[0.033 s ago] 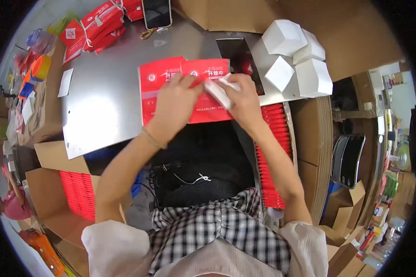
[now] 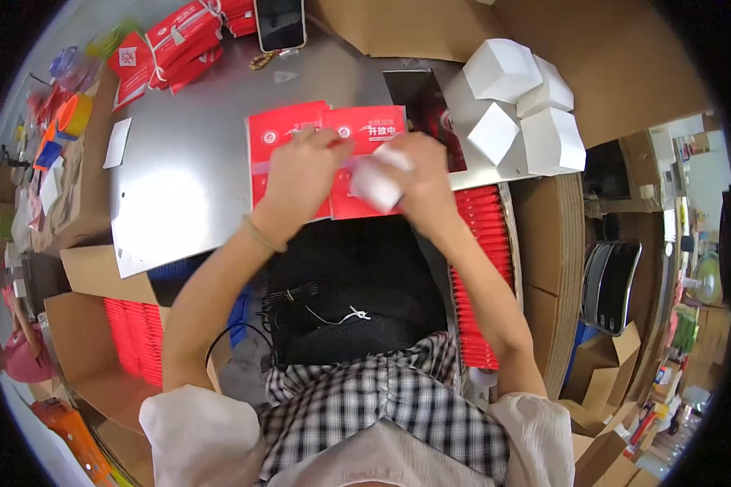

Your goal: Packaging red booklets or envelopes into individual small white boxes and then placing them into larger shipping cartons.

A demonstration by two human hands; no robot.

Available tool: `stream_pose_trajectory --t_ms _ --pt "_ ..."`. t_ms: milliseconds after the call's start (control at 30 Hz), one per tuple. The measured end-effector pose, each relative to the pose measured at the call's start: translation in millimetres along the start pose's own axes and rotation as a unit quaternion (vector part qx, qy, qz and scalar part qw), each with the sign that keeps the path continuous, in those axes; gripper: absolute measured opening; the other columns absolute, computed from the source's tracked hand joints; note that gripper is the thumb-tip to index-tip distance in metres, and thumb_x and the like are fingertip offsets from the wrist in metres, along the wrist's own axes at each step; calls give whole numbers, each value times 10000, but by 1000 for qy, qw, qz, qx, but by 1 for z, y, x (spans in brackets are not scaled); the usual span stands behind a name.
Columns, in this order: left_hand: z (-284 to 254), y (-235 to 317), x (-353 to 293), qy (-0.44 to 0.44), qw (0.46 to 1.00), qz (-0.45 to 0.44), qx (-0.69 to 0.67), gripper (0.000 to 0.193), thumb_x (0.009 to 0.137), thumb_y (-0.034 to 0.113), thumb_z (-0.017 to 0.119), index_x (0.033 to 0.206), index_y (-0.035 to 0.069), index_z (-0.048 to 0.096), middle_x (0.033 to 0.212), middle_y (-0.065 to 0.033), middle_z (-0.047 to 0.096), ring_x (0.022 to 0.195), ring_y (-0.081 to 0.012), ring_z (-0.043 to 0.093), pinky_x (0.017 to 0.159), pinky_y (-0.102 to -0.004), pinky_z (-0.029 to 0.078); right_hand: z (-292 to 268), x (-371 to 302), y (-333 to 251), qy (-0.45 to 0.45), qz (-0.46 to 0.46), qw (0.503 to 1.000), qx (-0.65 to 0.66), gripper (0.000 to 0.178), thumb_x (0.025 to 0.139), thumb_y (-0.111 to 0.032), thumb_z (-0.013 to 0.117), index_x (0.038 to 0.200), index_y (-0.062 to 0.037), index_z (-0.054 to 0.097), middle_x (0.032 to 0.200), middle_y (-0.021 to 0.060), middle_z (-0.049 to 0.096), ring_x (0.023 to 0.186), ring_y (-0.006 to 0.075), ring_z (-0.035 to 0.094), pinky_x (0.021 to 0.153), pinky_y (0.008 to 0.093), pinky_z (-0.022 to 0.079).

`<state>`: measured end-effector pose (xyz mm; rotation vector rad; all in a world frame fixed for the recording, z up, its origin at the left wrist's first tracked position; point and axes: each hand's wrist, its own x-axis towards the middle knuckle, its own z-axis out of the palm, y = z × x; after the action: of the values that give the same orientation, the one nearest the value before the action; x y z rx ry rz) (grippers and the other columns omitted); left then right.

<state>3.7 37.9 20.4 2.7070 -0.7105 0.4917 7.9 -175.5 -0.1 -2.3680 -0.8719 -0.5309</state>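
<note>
Two flat red printed packets lie side by side on the metal table, a left packet [image 2: 265,122] and a right packet [image 2: 365,119]. My left hand [image 2: 300,170] is over the left packet, palm down with bent fingers. Its fingertips reach toward the right packet and are smeared by motion. My right hand [image 2: 422,170] grips a small white paper stack [image 2: 377,188] above the right packet. The stack is blurred, so its sheets cannot be told apart.
Several white paper stacks [image 2: 502,69] stand at the table's back right, beside a dark opening [image 2: 414,85]. Tied red bundles [image 2: 183,49] and a phone [image 2: 280,24] lie at the back. Boxes of red packets stand left [image 2: 134,341] and right [image 2: 479,276] below the table [image 2: 162,195].
The white paper stack in my right hand has tilted from a narrow edge to a broader face. My left hand has shifted slightly to the left.
</note>
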Motion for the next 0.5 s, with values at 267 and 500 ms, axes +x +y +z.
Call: stream_pose_trajectory --t_ms 267,500 --pt "8 21 -27 30 987 150 -51 222 855 149 686 1056 58 666 992 -81 601 955 -298 572 833 -429 455 14 1 -22 -54 20 996 -74 385 843 -87 601 1216 -157 664 1047 109 658 1051 263 636 1071 627 270" --pt "-10 34 -7 -25 997 53 -41 342 834 244 737 1105 46 670 1009 -126 573 989 -318 543 857 -437 439 -58 -22 64 136 184 942 -248 410 809 -235 752 1140 -40 608 1046 170 589 955 371 593 843 500 459"
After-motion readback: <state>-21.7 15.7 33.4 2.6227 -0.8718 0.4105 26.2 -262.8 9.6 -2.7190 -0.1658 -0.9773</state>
